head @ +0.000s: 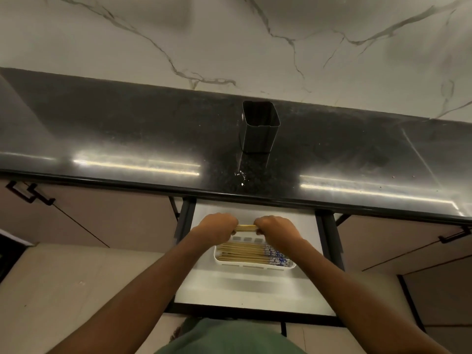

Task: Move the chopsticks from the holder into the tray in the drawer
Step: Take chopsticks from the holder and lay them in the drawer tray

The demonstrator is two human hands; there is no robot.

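A dark square holder (259,129) stands upright on the black counter; I see no chopsticks in its open top. Below the counter, the white drawer (245,295) is pulled out. Inside it sits a white slotted tray (255,264) with several wooden chopsticks (245,252) lying side by side, their blue patterned ends to the right. Over the tray's far edge, my left hand (217,227) and my right hand (277,227) are both closed on a bundle of chopsticks (246,228), held level between them.
The glossy black counter (127,139) runs across the view, with a marble wall (229,42) behind it. Small water drops (241,176) lie in front of the holder. Cabinet fronts with black handles (30,194) flank the drawer.
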